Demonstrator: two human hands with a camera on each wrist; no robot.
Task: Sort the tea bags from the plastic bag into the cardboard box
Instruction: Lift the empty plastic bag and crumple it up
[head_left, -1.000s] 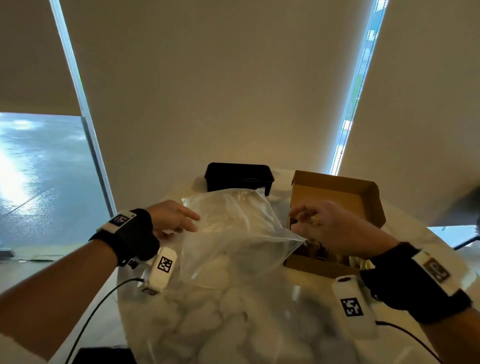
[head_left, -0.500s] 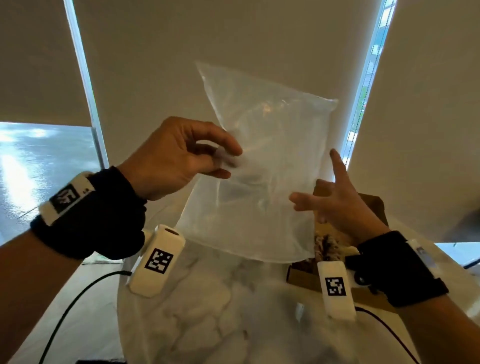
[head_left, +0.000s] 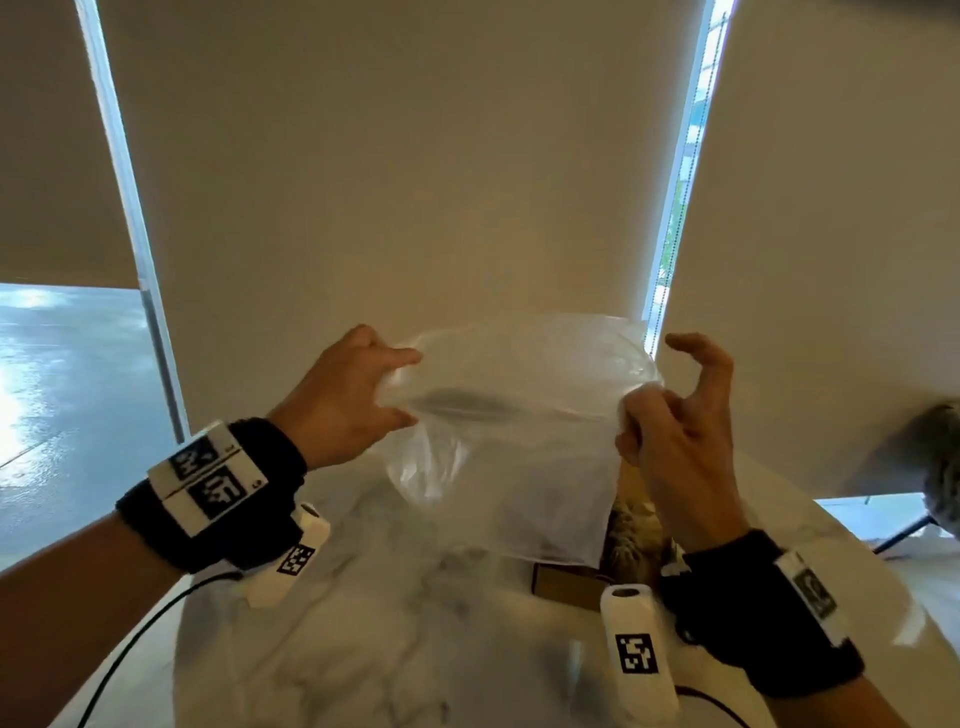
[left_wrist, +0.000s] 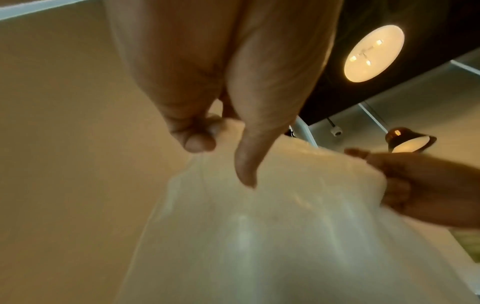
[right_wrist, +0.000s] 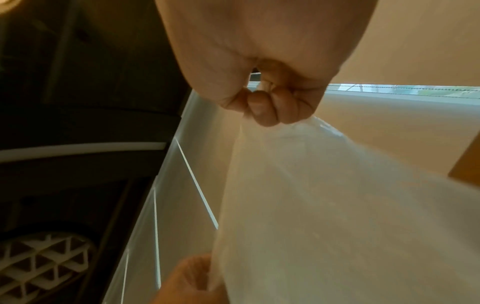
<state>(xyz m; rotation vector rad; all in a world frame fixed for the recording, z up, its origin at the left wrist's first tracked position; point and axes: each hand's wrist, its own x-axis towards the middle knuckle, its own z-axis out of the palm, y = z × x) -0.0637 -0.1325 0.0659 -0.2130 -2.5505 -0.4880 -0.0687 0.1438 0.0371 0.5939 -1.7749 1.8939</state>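
Note:
A clear plastic bag (head_left: 519, 441) hangs in the air above the marble table, stretched between both hands; it looks empty. My left hand (head_left: 363, 395) pinches its left edge, thumb and fingers (left_wrist: 200, 142) closed on the film (left_wrist: 259, 236). My right hand (head_left: 670, 415) pinches the right edge between thumb and forefinger (right_wrist: 262, 111), the other fingers raised; the bag (right_wrist: 337, 205) drapes below it. Behind the bag's lower right corner stands the cardboard box (head_left: 566, 587), with tea bags (head_left: 631, 540) showing inside. Most of the box is hidden.
The round white marble table (head_left: 389, 649) lies below the hands, its curved edge at left and right. Cables run from the wrist cameras off the table's front. Drawn blinds (head_left: 415, 182) fill the background. A dark object (head_left: 940, 457) sits at the far right.
The bag has come up off the table and now hangs lower than half a second ago. My right hand, then open beside it, now pinches its right edge.

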